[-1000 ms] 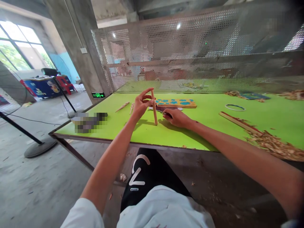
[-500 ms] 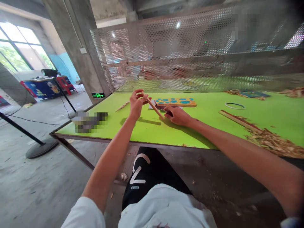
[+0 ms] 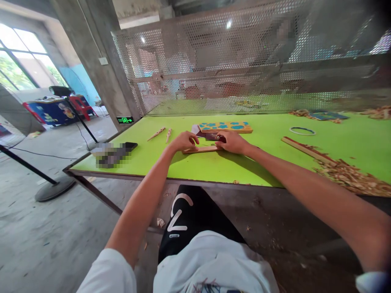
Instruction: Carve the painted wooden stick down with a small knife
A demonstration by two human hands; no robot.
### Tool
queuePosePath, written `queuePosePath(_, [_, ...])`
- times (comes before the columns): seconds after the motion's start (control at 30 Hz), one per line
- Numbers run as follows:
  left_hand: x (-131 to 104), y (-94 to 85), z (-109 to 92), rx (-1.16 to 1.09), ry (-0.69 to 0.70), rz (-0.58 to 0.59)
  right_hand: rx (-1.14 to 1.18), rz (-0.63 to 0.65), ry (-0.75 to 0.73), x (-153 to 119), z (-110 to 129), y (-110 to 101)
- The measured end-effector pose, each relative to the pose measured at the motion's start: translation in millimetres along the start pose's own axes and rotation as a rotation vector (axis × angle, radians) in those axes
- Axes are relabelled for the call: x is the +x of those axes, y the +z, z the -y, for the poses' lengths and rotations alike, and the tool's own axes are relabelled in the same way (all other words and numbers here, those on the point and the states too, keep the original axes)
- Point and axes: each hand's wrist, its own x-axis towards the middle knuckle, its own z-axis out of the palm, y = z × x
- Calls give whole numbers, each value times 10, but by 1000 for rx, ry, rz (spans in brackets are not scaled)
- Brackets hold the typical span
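A flat strip of pale wood [image 3: 203, 150] lies nearly level on the green table, running between my two hands. My left hand [image 3: 184, 142] is over the strip's left end, thumb against the wood and curled fingers apart from the thumb. At the other end, the fingers of my right hand [image 3: 232, 142] are closed around something small and dark, mostly hidden; a thin sliver shows by the fingertips. Just beyond the hands is a yellow block with blue patches [image 3: 225, 127], with a dark flat piece [image 3: 210, 136] in front. Two carved pointed sticks [image 3: 157, 134] lie to the left.
The green table [image 3: 146, 160] has a phone-like dark object [image 3: 130, 147] on its left. On the right lie a ring [image 3: 302, 131], a long wooden bar [image 3: 308, 151] and a heap of shavings [image 3: 351, 175]. A perforated metal screen [image 3: 210, 77] stands behind.
The wooden strip, held tilted up in my left hand before, now lies flat. My left hand has come down and right, loosening its grasp. A second carved stick has come into sight.
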Motion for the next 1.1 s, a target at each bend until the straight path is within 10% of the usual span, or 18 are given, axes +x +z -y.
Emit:
queuePosePath(0.6, [41, 25, 11, 13, 116, 218, 366, 372, 81, -62, 117, -289])
queuePosePath(1.1, [61, -6, 63, -124, 133, 14, 329, 350, 113, -61, 122, -260])
